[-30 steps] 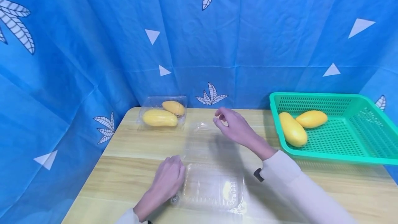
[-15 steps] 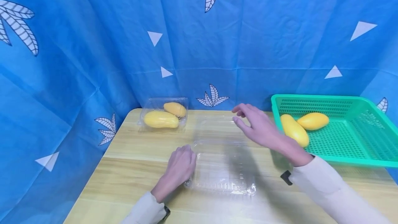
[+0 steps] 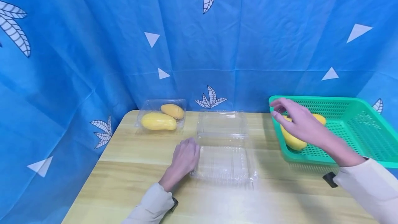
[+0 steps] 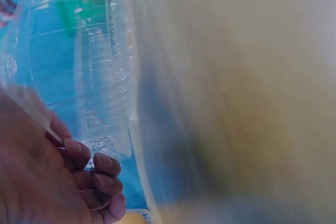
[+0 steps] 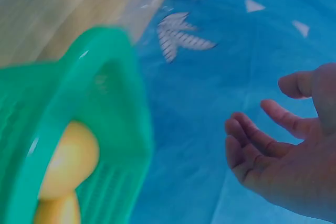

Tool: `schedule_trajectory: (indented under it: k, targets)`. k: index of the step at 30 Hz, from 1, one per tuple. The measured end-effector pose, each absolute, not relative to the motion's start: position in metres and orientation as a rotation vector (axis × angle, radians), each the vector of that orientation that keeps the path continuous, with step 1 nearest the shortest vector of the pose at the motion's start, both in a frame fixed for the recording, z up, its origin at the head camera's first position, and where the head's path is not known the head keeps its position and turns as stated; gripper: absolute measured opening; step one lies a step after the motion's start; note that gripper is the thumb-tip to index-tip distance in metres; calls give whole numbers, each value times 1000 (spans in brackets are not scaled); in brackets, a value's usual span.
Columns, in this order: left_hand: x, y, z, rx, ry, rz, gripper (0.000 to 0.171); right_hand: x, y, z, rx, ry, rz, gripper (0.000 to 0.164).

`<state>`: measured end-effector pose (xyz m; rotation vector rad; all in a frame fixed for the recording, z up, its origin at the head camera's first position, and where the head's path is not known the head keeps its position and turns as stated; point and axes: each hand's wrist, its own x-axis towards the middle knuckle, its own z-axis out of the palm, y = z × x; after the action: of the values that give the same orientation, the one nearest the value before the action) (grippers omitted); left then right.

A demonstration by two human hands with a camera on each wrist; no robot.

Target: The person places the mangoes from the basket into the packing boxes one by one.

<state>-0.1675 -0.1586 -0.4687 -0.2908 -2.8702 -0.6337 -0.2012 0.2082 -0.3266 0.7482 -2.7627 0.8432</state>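
Blue cloth hangs along the left and far edges of the surface. At the far left, a filled box of clear plastic carries a long yellow fruit with a smaller fruit behind it. Nearer and to the right, the left hand lies at the left edge of an open box; the wrist view is blurred, but thumb and fingers appear to pinch its rim. The box's lid lies back on the far side. At the right, the right hand hangs by the left end of a green basket, its fingers loosely bent, thumb apart. Inside, two yellow fruits lie together, partly behind this hand.
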Motion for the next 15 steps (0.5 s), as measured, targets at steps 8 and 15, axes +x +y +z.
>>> schedule_trajectory:
  k: [8,15]
  targets:
    - [-178,-147,-469,-244,-2912,-713,27,-217,256,-348,641,-2826,748,35]
    - [-180,-140,-470,-207,-2938,-678,25,-230,282,-362,614,-3014,675,48]
